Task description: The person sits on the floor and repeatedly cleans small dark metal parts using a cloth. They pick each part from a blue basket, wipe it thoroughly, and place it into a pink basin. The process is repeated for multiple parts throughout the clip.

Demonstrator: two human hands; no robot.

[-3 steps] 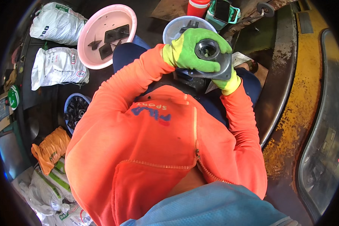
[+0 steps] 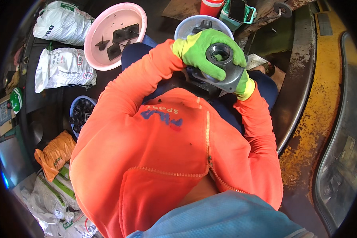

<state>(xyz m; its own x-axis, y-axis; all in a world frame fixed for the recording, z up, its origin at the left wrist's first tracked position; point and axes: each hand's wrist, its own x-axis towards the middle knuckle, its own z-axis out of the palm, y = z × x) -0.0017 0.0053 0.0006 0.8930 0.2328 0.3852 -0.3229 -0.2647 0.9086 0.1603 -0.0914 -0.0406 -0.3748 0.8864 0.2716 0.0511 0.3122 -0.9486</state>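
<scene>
In front of my chest I hold a black plastic part [image 2: 231,78] with a round hollow collar and a flat, square-cornered flange. My left hand [image 2: 202,49], in a green glove, wraps over the top with its fingers around the collar. From the right side my right hand [image 2: 246,86], gloved in green and yellow, grips the flange's edge; most of its fingers are hidden behind the part. Just beyond sits a pale blue basin [image 2: 180,31] with a dark part in it, partly covered by my left hand.
A pink basin [image 2: 94,59] with several black pieces stands at the far left. Below it, a blue tub [image 2: 72,104] holds black parts. White sacks [image 2: 63,73] and an orange bag [image 2: 56,154] line the left. A rusty yellow machine frame [image 2: 305,146] runs along the right.
The black part has tilted, its flange corner swinging down and its collar facing more toward me. Both hands keep hold of it. The whole view has shifted slightly.
</scene>
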